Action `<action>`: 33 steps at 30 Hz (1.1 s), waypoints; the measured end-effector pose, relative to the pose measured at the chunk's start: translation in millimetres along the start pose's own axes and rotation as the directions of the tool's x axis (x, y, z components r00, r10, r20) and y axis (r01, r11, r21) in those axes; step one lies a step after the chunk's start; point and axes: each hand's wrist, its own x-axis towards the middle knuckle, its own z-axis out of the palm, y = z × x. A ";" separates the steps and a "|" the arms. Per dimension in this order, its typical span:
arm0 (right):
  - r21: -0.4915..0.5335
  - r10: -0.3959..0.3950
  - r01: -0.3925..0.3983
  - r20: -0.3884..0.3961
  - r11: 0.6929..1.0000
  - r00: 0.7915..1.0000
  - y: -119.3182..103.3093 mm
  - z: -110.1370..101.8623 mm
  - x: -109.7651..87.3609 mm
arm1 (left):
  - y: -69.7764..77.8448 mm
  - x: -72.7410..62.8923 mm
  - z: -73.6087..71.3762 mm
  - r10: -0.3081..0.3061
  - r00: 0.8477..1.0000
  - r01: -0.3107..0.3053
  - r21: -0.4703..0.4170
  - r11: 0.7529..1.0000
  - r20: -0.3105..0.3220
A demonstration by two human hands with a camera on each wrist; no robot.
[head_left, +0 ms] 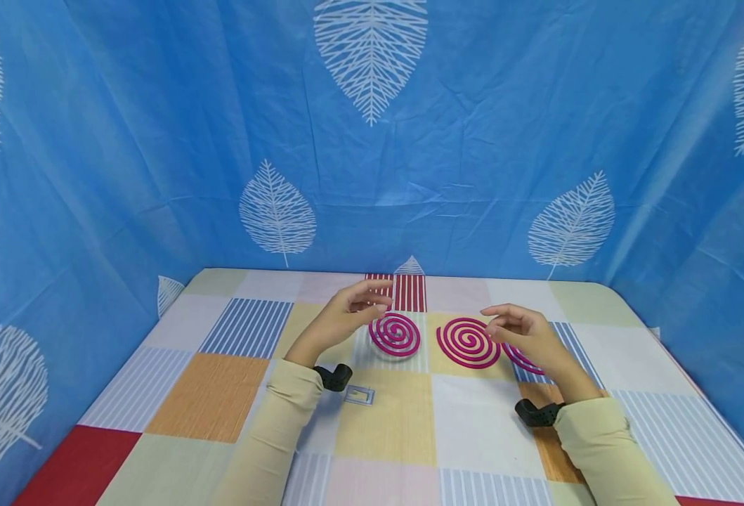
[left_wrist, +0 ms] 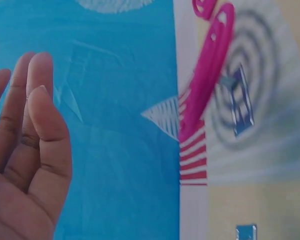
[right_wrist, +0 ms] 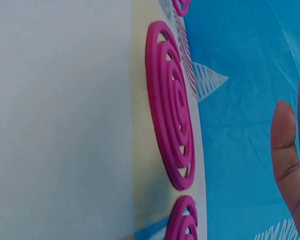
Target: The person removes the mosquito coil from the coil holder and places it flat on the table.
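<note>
You are holding your left grip (head_left: 346,313) above the patchwork tabletop (head_left: 384,429) with the fingers loosely bent and nothing in them; the head view is showing the thumb and fingers spread apart, while in the left wrist view they are overlapping. Just below that wrist, a small metal piece (head_left: 359,395) is lying on the cloth. To the right of your left fingertips, the first pink coil (head_left: 395,332) is sitting near the thumb, and the left wrist view is showing a gap between them. That view is also revealing what the head view is barely hinting at: this coil is standing raised over a metal stand (left_wrist: 248,100), casting a spiral shadow.

Further right, the middle pink coil (head_left: 469,341) is lying flat, as the right wrist view is making plain. Your right grip (head_left: 526,334) is hovering beside it, thumb and forefinger spread and pinching nothing; from the head its fingertips are overlapping the coil's right edge, but from the right wrist they are showing well clear. Last, the right pink coil (head_left: 526,364) is lying partly hidden under your right grip, its end peeping into the right wrist view.
</note>
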 end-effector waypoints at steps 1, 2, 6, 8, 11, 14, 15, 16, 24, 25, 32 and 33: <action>0.003 0.003 -0.003 0.002 1.000 1.000 0.2 1.3 0.5 | -1.0 -0.5 -0.9 -0.008 1.000 0.008 0.003 1.000 -0.008; 0.009 0.006 -0.006 0.004 1.000 1.000 0.3 2.6 1.0 | -2.1 -0.7 -1.5 -0.014 1.000 0.014 0.009 1.000 -0.016; 0.034 0.027 -0.028 0.020 0.999 0.999 -0.8 6.7 3.0 | -6.2 -1.9 -3.4 -0.043 0.998 0.044 0.020 0.999 -0.046; 0.038 0.039 -0.040 0.027 0.998 0.999 -0.4 7.8 4.8 | -8.4 -2.7 -4.2 -0.049 0.997 0.051 0.029 0.998 -0.055; 0.037 0.054 -0.056 0.041 0.998 0.998 0.7 8.8 7.7 | -11.7 -4.2 -5.3 -0.056 0.996 0.059 0.044 0.997 -0.067; 0.024 0.082 -0.083 0.047 0.996 0.996 1.6 11.3 11.4 | -14.5 -5.7 -5.7 -0.061 0.995 0.066 0.067 0.996 -0.075; 0.020 0.093 -0.094 0.049 0.995 0.994 1.6 12.3 12.6 | -15.1 -6.4 -5.7 -0.066 0.995 0.071 0.076 0.995 -0.076; 0.014 0.104 -0.105 0.048 0.994 0.993 1.4 13.5 13.9 | -15.8 -6.9 -5.5 -0.068 0.995 0.075 0.085 0.994 -0.075; 0.008 0.159 -0.160 0.068 0.987 0.985 2.4 23.8 24.4 | -20.1 -13.0 -5.7 -0.117 0.991 0.124 0.127 0.984 -0.061; 0.013 0.159 -0.161 0.076 0.987 0.984 2.8 25.2 25.7 | -20.8 -13.7 -5.8 -0.121 0.991 0.128 0.130 0.983 -0.059; 0.018 0.200 -0.203 0.101 0.979 0.975 6.6 33.0 32.5 | -28.0 -16.6 -6.4 -0.139 0.989 0.145 0.156 0.977 -0.049; 0.018 0.204 -0.207 0.102 0.978 0.974 7.3 33.9 33.4 | -29.1 -16.7 -6.4 -0.142 0.989 0.149 0.165 0.975 -0.050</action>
